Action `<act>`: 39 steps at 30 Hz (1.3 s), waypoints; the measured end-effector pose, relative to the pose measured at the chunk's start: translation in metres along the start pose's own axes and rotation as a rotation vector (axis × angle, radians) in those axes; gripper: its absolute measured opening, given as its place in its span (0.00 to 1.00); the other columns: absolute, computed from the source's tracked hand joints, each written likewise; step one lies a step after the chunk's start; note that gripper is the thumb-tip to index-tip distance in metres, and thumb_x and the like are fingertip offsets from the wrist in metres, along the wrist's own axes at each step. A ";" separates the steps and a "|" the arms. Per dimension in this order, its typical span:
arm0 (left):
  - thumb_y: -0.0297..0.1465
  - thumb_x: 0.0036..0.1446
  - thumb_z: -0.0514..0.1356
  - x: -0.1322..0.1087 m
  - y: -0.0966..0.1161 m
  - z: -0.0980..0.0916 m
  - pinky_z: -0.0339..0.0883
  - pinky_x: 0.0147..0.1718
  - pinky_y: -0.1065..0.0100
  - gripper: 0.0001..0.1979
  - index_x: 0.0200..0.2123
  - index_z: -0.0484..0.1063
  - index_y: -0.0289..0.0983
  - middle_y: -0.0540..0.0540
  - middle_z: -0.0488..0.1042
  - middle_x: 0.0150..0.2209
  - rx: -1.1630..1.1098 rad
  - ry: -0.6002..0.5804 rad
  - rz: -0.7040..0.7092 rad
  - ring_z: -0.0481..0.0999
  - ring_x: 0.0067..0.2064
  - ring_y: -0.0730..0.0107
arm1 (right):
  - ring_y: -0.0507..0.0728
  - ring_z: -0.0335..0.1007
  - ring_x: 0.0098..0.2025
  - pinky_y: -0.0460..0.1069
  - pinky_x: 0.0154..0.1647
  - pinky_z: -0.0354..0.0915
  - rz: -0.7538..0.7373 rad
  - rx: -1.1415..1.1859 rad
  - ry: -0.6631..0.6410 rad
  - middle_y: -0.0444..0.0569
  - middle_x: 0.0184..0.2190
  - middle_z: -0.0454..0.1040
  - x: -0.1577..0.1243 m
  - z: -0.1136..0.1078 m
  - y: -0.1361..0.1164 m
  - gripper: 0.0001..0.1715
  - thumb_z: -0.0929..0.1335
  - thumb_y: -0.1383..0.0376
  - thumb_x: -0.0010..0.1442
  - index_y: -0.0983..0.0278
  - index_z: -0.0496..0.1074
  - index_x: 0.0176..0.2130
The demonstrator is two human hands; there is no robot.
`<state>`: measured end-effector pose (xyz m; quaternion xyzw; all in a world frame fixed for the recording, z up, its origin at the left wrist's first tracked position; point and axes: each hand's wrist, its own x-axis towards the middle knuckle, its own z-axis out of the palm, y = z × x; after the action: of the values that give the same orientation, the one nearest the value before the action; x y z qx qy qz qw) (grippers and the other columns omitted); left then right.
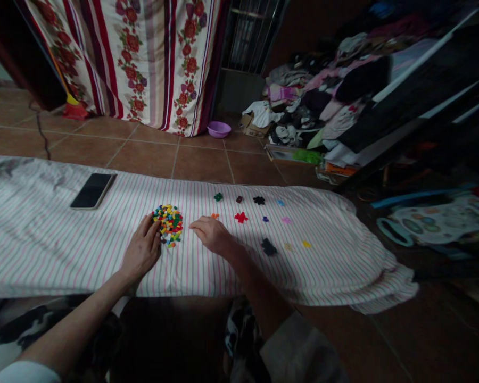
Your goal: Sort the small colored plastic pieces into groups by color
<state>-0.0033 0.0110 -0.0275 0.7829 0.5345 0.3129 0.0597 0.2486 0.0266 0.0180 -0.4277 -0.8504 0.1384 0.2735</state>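
Note:
A heap of small multicoloured beads (168, 224) lies on a white cloth with pink stripes (43, 250). My left hand (142, 249) rests flat on the cloth, fingers spread, its fingertips touching the heap's left edge. My right hand (211, 233) lies just right of the heap with curled fingers pointing at it; whether it pinches a bead is not visible. To the right sit small sorted clusters: green (218, 197), dark red (239, 199), black (258, 200), red (241, 217), blue (280, 202), pink (286, 219), yellow (306, 244) and a dark pile (269, 247).
A black phone (92, 190) lies on the cloth at the left. Brown floor tiles run beyond it to a flowered curtain (151, 58), a purple bowl (219, 128) and a heap of clothes (323, 101). Toys and clutter fill the right side.

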 end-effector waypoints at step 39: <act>0.52 0.62 0.49 -0.029 -0.017 -0.012 0.52 0.66 0.46 0.41 0.68 0.50 0.28 0.27 0.60 0.67 0.381 -0.023 0.116 0.53 0.71 0.46 | 0.53 0.68 0.43 0.47 0.45 0.65 -0.035 -0.126 -0.261 0.48 0.40 0.72 0.037 0.039 -0.045 0.07 0.65 0.68 0.67 0.62 0.74 0.43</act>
<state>-0.0303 -0.0103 -0.0370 0.8129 0.5374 0.2002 -0.1015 0.1781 0.0296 0.0201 -0.4074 -0.8930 0.1344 0.1357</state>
